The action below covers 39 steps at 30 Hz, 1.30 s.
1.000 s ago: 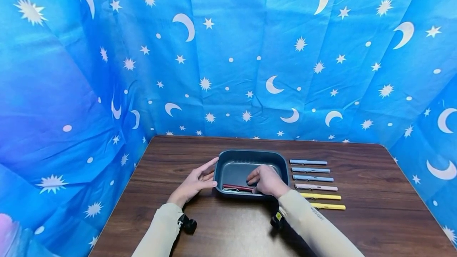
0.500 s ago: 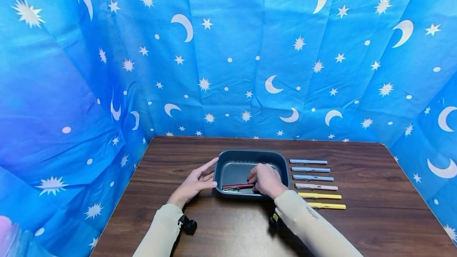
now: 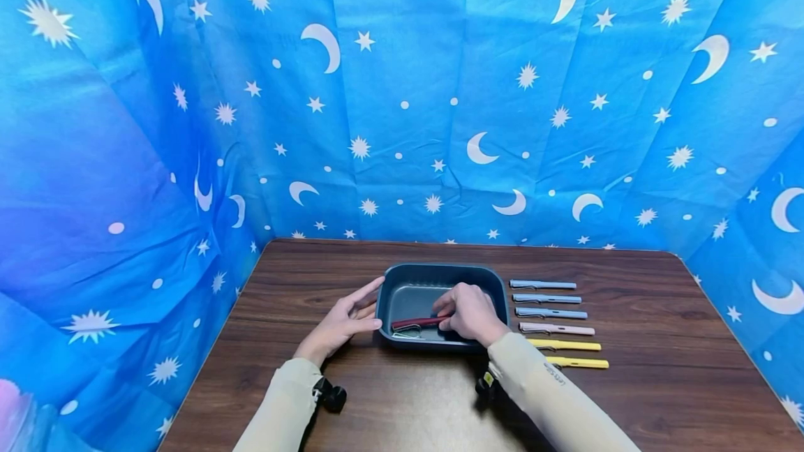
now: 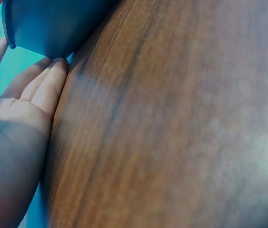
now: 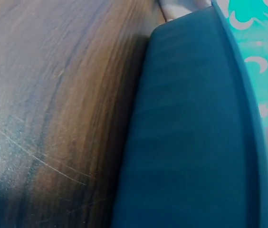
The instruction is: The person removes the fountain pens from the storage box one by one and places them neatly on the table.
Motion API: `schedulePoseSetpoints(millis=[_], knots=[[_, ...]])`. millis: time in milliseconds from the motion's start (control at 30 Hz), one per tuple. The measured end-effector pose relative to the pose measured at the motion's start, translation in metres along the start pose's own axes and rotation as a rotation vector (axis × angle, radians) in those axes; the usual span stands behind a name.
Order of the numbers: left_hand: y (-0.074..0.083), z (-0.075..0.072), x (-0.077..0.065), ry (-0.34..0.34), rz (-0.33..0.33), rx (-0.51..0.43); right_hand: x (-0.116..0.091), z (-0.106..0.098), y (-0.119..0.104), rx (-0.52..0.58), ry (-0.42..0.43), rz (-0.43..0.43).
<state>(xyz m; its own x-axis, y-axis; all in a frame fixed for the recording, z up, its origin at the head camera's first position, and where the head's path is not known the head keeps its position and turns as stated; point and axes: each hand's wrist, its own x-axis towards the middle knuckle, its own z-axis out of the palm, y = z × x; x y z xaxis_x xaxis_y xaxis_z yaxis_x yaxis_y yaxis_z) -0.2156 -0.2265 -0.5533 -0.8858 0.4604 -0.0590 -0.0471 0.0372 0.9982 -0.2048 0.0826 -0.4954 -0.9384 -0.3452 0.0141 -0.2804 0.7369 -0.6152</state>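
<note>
A dark blue-grey rectangular bin [image 3: 414, 272] stands on the table in the head view. Inside it, my right hand [image 3: 467, 312] pinches the right end of a dark red pen [image 3: 417, 323]; the pen's metal clip shows at its left. Beneath the pen, a pale thin strip [image 3: 407, 335] lies along the bin's near wall. My left hand [image 3: 339, 323] has its thumb and fingers spread against the bin's left side. In the left wrist view, the left fingers [image 4: 48, 90] reach the outer wall of the bin [image 4: 53, 26]. The bin's wall hides most of the right hand in the right wrist view.
Right of the bin lies a column of capped pens: several blue ones [image 3: 551, 314], a pink one [image 3: 559, 329] and two yellow ones [image 3: 571, 345], partly behind the right sleeve [image 3: 553, 389]. A blue curtain with moons and stars [image 3: 402, 124] surrounds the wooden table [image 3: 402, 396].
The right hand has taken hold of the red pen and raised its right end, shifting it slightly away from the bin's near wall. The left hand stays at the bin's left side.
</note>
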Motion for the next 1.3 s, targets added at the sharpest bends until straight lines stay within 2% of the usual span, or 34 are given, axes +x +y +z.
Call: schedulePoseSetpoints(millis=[200,400,567,833,1100,1300], knots=[[0.000,0.000,0.000,0.006,-0.007,0.006,-0.001,-0.004,-0.001,0.033,0.022,0.019],[0.001,0.000,0.000,0.004,-0.007,0.006,-0.003,-0.005,0.003,0.135,0.042,0.028],[0.002,0.000,-0.001,-0.004,-0.003,0.004,-0.006,-0.010,0.005,0.208,0.063,-0.016],[0.001,-0.001,0.000,-0.008,-0.002,-0.007,-0.016,-0.022,0.004,0.262,0.103,-0.128],[0.001,-0.001,-0.001,-0.005,0.000,0.002,-0.025,-0.030,0.008,0.336,0.142,-0.157],[0.001,0.000,-0.001,0.002,0.005,0.004,-0.034,-0.035,0.014,0.356,0.189,-0.141]])
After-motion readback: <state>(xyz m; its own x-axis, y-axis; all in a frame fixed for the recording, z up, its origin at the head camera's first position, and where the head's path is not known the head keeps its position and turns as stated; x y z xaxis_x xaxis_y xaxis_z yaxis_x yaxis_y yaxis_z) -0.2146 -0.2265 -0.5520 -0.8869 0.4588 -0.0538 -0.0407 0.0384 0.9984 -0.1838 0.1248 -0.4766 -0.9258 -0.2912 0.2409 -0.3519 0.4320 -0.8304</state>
